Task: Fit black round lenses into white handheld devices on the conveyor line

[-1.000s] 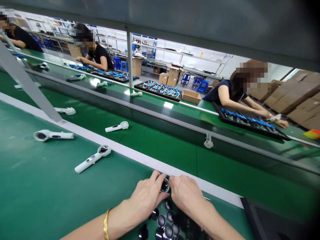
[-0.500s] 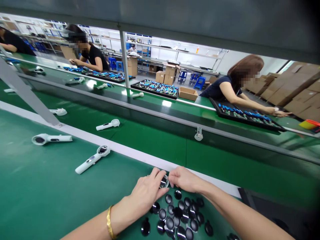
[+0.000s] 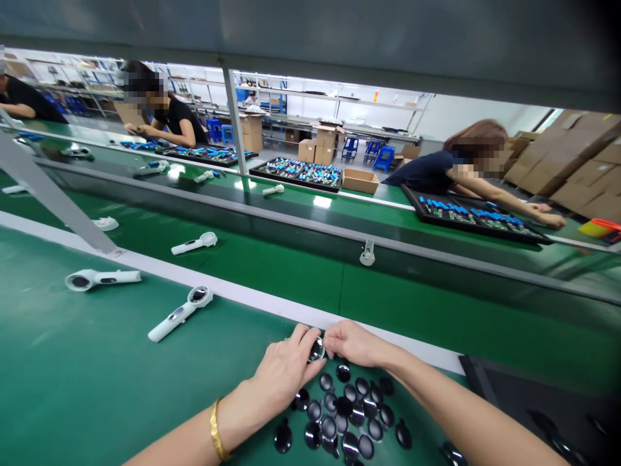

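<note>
My left hand (image 3: 291,362), with a gold bracelet at the wrist, is closed around a white ring-headed housing (image 3: 323,350). A glossy black round cap (image 3: 316,349) sits in its ring, and most of the housing is hidden under the hand. Against the ring's right edge, the curled fingers of my right hand (image 3: 354,343) are closed; what they pinch, if anything, is hidden. Several loose black round caps (image 3: 328,427) lie on the green work surface just below both hands. Two white housings with handles, one (image 3: 180,314) nearer and another (image 3: 103,279) farther left, rest on the surface.
Beyond a white edge strip (image 3: 262,305), a green conveyor belt (image 3: 286,272) carries more white housings (image 3: 195,243). A slanted metal brace (image 3: 63,194) stands at left. A black tray (image 3: 514,401) lies at right. Co-workers sit across the line behind trays of blue-and-green parts (image 3: 475,217).
The housings on the belt have shifted slightly left in view. My hands stay at nearly the same spot on the ring. The right co-worker's hands have moved slightly.
</note>
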The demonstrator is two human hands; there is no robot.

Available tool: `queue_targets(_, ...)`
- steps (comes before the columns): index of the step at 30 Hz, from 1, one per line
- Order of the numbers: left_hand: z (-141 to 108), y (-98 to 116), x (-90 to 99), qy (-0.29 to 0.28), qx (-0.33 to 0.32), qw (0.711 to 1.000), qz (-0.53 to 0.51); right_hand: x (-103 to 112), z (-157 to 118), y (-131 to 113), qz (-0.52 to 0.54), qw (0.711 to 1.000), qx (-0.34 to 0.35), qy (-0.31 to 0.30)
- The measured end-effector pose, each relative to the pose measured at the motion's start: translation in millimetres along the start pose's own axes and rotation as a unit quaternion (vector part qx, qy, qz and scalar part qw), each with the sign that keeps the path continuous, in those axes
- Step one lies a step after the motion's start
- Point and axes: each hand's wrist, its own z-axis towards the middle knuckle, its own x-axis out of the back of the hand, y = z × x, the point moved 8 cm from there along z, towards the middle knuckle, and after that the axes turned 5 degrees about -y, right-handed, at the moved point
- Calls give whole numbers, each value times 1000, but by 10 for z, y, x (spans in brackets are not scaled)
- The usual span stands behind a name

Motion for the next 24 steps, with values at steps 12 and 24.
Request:
queue_targets(12, -11, -31, 100, -34, -32, 997, -62, -165, -516, -561, -126, 985, 117, -31)
queue_targets(24, 482, -473, 785, 43, 19, 994, 97, -6, -545, 29, 32, 987, -2, 155)
